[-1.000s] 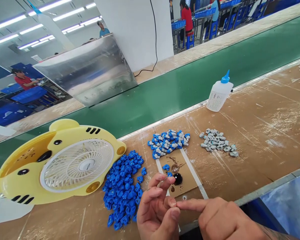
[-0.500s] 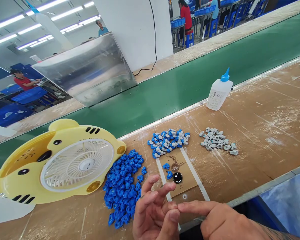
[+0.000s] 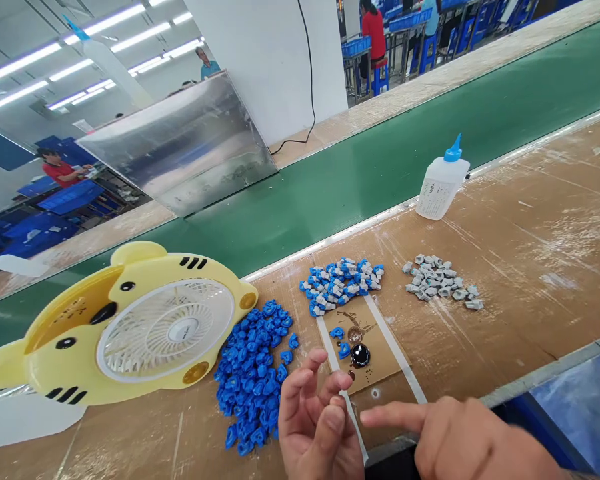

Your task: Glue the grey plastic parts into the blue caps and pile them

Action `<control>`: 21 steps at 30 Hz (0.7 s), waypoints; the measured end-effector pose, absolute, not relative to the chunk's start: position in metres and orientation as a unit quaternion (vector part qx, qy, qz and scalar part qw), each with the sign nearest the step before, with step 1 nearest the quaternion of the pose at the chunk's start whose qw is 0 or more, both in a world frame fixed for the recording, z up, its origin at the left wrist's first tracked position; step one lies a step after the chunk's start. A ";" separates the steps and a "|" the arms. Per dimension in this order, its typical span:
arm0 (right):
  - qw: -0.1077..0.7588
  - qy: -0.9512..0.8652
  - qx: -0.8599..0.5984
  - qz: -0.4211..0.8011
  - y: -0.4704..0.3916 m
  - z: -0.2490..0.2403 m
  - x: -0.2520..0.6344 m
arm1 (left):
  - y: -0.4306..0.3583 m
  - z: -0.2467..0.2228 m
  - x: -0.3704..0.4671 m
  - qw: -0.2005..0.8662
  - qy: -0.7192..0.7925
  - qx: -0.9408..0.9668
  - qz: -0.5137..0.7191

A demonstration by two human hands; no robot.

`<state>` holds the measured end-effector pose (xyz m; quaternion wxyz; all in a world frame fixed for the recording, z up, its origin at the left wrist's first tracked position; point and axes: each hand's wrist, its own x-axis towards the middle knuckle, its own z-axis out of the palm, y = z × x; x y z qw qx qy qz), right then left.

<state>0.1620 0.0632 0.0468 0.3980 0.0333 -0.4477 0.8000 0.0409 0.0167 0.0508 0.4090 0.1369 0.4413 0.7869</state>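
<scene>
My left hand is at the bottom middle, its thumb tip pressed near a bent fingertip and the other fingers loosely curled. Whatever lies in that pinch, if anything, is hidden. Close by on the right, my right hand has its index finger stretched towards the left fingertips, a small gap apart; its other fingers are folded and blurred, with nothing seen in them. Beyond the hands, two blue plastic parts lie beside a round puddle of dark liquid on a taped board.
Left of my hands is a pile of blue parts, beside a yellow animal-faced fan. Joined blue-and-grey parts are heaped behind the board, grey parts to their right. A blue-capped bottle stands near the green belt.
My right index finger has come away from the left fingertips it was touching. The left hand's fingers have curled in a little more. The whole view has shifted slightly.
</scene>
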 end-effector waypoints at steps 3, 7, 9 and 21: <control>0.430 -0.295 0.049 0.852 0.064 0.052 0.154 | 0.015 0.052 0.040 0.445 0.427 0.096 0.782; 0.393 -0.051 0.086 0.914 0.066 0.063 0.150 | 0.013 0.053 0.040 0.452 0.417 0.104 0.781; 0.362 0.014 0.099 0.927 0.068 0.065 0.149 | 0.012 0.052 0.041 0.447 0.414 0.129 0.783; 0.306 0.113 0.117 0.938 0.071 0.056 0.148 | 0.009 0.045 0.034 0.387 0.407 0.262 0.785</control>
